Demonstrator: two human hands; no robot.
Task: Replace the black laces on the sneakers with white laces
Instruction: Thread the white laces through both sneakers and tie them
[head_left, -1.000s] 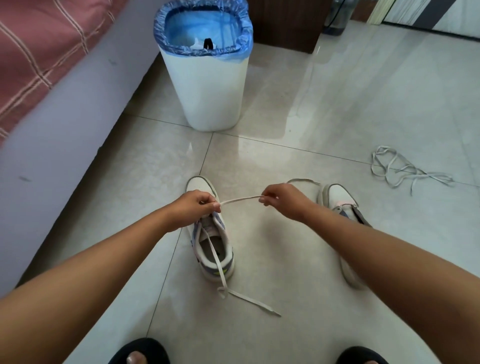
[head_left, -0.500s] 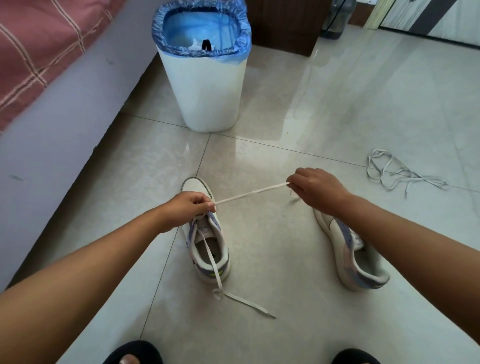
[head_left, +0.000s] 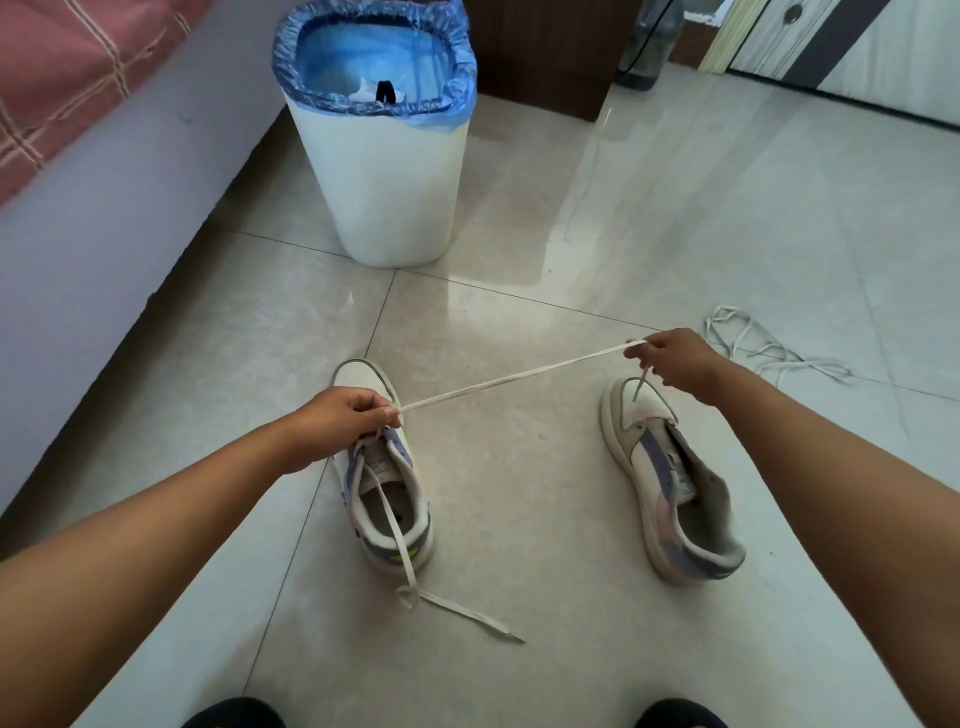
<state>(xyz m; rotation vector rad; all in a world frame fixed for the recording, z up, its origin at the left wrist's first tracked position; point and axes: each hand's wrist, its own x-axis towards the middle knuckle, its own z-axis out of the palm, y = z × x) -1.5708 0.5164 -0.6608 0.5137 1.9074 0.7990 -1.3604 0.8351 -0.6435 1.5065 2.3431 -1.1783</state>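
Lace work is only just begun on the near shoe. In the head view, the left hand (head_left: 345, 415) pinches a white lace (head_left: 511, 380) right over the front holes of the left sneaker (head_left: 387, 467). The right hand (head_left: 670, 361) pinches the other part of that lace and holds it out tight, above the toe of the right sneaker (head_left: 670, 483). The lace's other end runs back over the left sneaker's opening and lies on the tile floor (head_left: 519, 493) behind the heel.

No black laces show on either sneaker, so I think the old ones are already out. The left sneaker looks threaded only near the toe, with most holes to go. The right sneaker has no lace at all. A second white lace (head_left: 763, 351) lies in a loose pile on the floor, near the right hand, likely for that shoe.

A white bin (head_left: 389, 171) with a blue bag stands past the sneakers. A bed with a pink cover (head_left: 62, 67) is on the left. Nothing blocks the hands.
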